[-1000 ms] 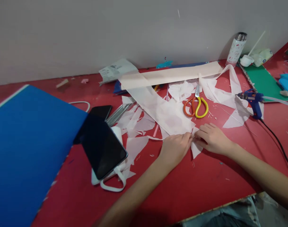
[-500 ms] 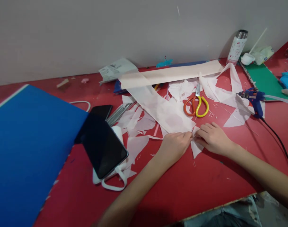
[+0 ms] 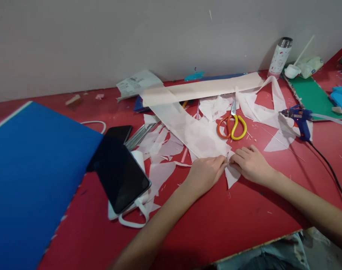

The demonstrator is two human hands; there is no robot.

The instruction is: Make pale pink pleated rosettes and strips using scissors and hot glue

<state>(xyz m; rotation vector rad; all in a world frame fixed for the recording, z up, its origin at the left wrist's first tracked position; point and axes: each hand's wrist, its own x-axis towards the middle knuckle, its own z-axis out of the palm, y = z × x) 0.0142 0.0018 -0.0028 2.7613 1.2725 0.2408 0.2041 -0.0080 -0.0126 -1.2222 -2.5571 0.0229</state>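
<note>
My left hand (image 3: 206, 171) and my right hand (image 3: 251, 164) meet fingertip to fingertip low over the red table, both closed in a pinch. From under the right fingertips a small pointed scrap of thin white sheet (image 3: 232, 177) sticks out toward me, and that hand grips it. What the left fingers pinch is too small and covered to make out. Just beyond them lies the end of a long pale strip (image 3: 184, 127). Scissors (image 3: 233, 123) with one orange and one yellow handle rest a little past the right hand.
Two dark phones (image 3: 123, 180) lie at the left, one on a white power bank, beside a blue board (image 3: 41, 176). A blue glue gun (image 3: 301, 122) with its cord lies right, near a white bottle (image 3: 280, 58) and green board (image 3: 314, 93). White scraps (image 3: 162, 174) litter the red table (image 3: 204, 232).
Both hands stay together at nearly the same spot, with only a slight shift of the fingers. The whole view has moved slightly; nothing else has visibly changed.
</note>
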